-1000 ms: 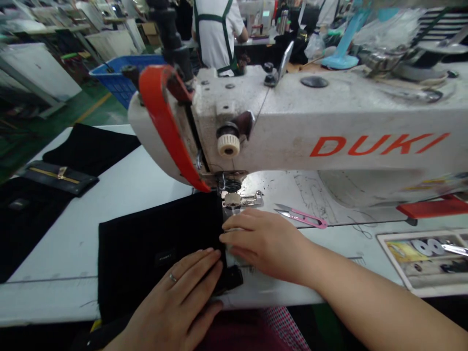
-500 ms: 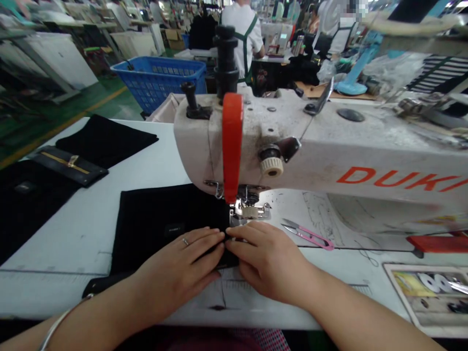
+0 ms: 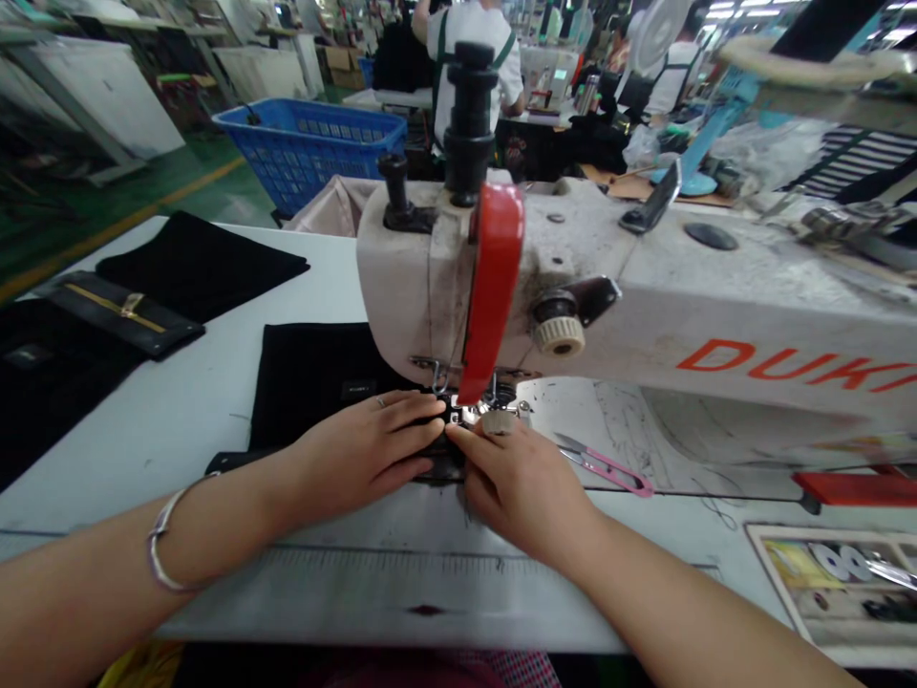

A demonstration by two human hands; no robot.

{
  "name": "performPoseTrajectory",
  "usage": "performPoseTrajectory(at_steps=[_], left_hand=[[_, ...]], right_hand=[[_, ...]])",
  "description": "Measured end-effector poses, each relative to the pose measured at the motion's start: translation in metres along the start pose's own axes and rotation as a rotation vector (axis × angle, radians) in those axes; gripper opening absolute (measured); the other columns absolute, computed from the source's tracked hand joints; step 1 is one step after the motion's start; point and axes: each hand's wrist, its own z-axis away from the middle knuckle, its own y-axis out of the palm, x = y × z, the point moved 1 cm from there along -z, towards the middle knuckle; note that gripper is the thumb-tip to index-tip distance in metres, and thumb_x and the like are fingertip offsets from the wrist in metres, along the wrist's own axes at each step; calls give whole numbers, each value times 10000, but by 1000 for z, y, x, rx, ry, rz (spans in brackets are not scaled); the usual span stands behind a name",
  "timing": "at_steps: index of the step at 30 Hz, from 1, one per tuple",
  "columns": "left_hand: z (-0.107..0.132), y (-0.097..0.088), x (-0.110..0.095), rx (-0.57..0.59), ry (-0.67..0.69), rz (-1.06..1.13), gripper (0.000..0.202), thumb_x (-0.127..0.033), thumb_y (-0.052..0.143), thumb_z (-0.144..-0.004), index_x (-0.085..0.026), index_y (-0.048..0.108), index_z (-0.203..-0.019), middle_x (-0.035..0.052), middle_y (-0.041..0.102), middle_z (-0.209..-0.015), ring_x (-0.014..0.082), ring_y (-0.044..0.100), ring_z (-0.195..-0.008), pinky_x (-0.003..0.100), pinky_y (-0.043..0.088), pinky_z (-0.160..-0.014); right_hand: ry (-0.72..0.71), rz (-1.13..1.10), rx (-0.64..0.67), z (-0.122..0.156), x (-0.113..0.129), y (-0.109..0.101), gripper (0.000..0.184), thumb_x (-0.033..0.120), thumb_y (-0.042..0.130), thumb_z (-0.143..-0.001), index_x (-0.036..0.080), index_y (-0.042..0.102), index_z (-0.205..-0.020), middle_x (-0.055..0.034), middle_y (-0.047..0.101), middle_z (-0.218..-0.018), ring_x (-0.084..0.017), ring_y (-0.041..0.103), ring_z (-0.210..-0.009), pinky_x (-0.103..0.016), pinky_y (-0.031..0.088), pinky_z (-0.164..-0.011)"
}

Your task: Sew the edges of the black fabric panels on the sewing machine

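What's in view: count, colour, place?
table: 1, white, foreground
sewing machine: 1, white, centre-right
centre cloth: 1, black, at machine's left end
left cloth: 2 patches, black, table left
zipped piece: 1, black, on left cloth
snips: 1, pink-handled, right of centre
tray: 1, off-white, table right
basket: 1, blue, behind table
stand: 1, light blue, behind machine
nearest worker: 1, white top, behind machine
Other background: too blurred
bracelet: 1, silver, left wrist
left hand: 1, on centre cloth
right hand: 1, beside left hand
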Motion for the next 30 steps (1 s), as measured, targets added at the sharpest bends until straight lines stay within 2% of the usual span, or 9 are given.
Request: performPoseTrajectory(at_steps=[4, 8, 11, 13, 16, 19, 23, 27, 30], left_hand=[[-6, 3, 6, 44, -33, 32, 373, -330, 387, -1067, -101, 622, -1243, 124, 672, -1243, 238, 590, -1219, 389, 464, -1099], [-4, 3, 12, 1, 7, 26, 364, -284, 380, -1071, -92, 640, -1237, 123, 692, -1218, 222, 595, -1218, 375, 422, -1132], [3, 2, 27, -26, 34, 43, 336, -293, 414, -1065, -142, 664, -1230, 96, 698, -1230, 212, 595, -1230, 385, 394, -1153], [7, 1, 40, -39, 3, 116, 302, -308, 471, -1048, -188, 678, -1231, 74, 698, -1247, 210, 609, -1212, 389, 426, -1124], [10, 1, 51, -70, -75, 231, 253, -312, 544, -1018, -225, 710, -1188, 55, 710, -1233, 197, 650, -1139, 360, 500, -1029], [8, 2, 43, -119, -148, 288, 194, -288, 596, -990, -233, 740, -1107, 28, 748, -1137, 180, 680, -1068, 339, 517, -1003], [0, 6, 13, -184, -223, 286, 162, -231, 601, -975, -196, 753, -1018, 30, 770, -1019, 186, 700, -979, 341, 541, -956], [-5, 7, -4, -234, -271, 275, 171, -200, 577, -974, -166, 745, -968, 48, 767, -997, 193, 696, -946, 341, 560, -914], [-4, 7, -6, -245, -293, 285, 167, -191, 573, -973, -168, 739, -977, 42, 766, -1001, 185, 696, -941, 332, 565, -917]], right_hand=[[23, 27, -24, -3, -3, 4, 420, 130, 495, -880, 146, 650, -1270, -131, 685, -1016, -266, 623, -882, -390, 519, -759], [28, -31, -67, 0, -4, 1, 349, 140, 508, -904, 143, 658, -1219, -127, 674, -1029, -252, 614, -891, -367, 510, -766], [36, -54, -159, 1, -7, -7, 233, 167, 504, -937, 131, 674, -1092, -124, 653, -1005, -253, 593, -923, -362, 497, -793], [63, -6, -205, 0, -11, -13, 191, 191, 489, -958, 129, 663, -1002, -117, 645, -953, -262, 575, -932, -373, 481, -809], [124, 111, -158, -5, -20, -19, 202, 247, 485, -985, 144, 634, -898, -106, 643, -879, -266, 567, -907, -379, 459, -805], [171, 220, -88, -10, -29, -20, 282, 298, 498, -1003, 173, 605, -774, -83, 638, -802, -245, 566, -827, -368, 437, -761], [142, 190, -129, -9, -29, -17, 320, 334, 573, -979, 187, 586, -696, -52, 621, -735, -225, 551, -762, -357, 424, -717], [-75, -31, -171, -5, -15, -8, 115, 247, 614, -961, 167, 692, -936, -69, 704, -930, -231, 597, -911, -351, 471, -819], [-82, -91, -126, -3, -8, -1, 128, 181, 624, -948, 169, 709, -1043, -63, 728, -977, -227, 618, -936, -351, 494, -846]])
